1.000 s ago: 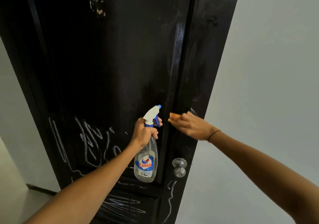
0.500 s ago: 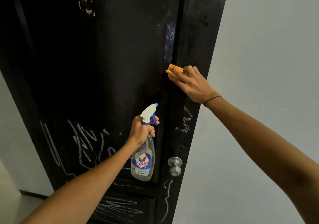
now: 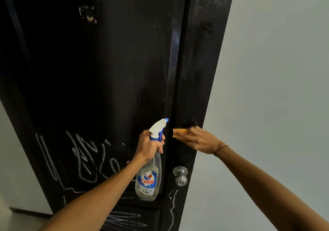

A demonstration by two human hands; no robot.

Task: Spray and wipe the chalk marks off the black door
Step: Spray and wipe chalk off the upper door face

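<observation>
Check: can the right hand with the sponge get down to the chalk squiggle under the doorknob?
Probably yes. The right hand presses the orange sponge on the same door strip, above the doorknob; the squiggle lies below it, with only the knob to skirt.

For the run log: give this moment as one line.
left hand: grips spray bottle | right hand: presses orange cloth on black door | chalk marks: remain low
</observation>
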